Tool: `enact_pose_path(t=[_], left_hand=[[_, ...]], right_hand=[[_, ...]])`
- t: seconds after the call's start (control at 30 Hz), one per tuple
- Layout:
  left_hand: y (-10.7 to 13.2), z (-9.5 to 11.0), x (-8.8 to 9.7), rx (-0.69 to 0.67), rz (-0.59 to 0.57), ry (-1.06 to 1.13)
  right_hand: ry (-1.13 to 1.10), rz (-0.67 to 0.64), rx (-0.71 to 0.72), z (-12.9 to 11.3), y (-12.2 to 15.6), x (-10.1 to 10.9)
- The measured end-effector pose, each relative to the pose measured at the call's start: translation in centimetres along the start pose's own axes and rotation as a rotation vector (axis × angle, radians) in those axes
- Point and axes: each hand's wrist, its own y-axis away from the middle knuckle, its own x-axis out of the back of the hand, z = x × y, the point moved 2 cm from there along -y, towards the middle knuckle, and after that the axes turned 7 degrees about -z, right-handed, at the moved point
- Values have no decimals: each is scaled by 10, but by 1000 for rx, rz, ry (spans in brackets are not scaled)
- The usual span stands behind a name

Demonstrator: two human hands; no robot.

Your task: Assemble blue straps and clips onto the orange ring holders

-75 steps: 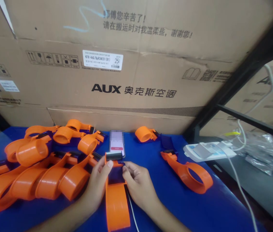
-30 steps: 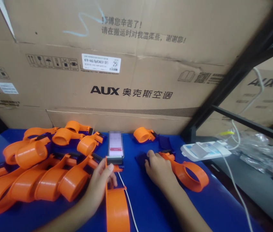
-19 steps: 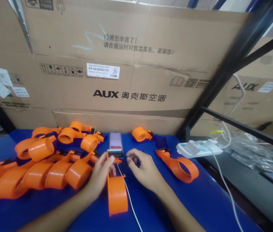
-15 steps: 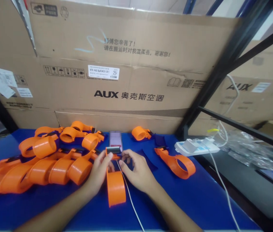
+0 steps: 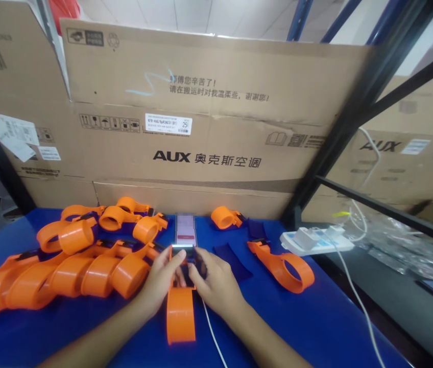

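An orange plastic strap piece [image 5: 180,313] lies lengthwise on the blue table [image 5: 316,327] in front of me, its far end capped by a black buckle. My left hand [image 5: 162,279] grips the left side of that far end, thumb on top. My right hand [image 5: 216,282] is closed on its right side, pressing a dark blue fabric strap against it. A second dark blue fabric strip [image 5: 232,254] lies flat just right of my right hand. A phone [image 5: 185,231] with a lit screen lies right beyond the buckle.
A pile of several orange strap pieces [image 5: 67,260] covers the table's left. One orange loop [image 5: 283,262] lies right, another [image 5: 226,216] at the back. A white power strip [image 5: 316,240] with cables sits right. A large cardboard box [image 5: 209,128] and a black rack frame [image 5: 339,128] stand behind.
My right hand went right to the orange loop, came back with a dark blue strap, and now presses it onto the piece's far end. The view has tilted upward.
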Motion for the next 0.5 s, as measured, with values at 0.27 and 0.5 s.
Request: enact_pose_path(t=[0.27,0.5], left_hand=[[2,7,-2,-18,27,-76],[3,8,-3,12,27,-88]], right_hand=[[7,18,64,1,3,-3],[-29,-33,54,1,3,-3]])
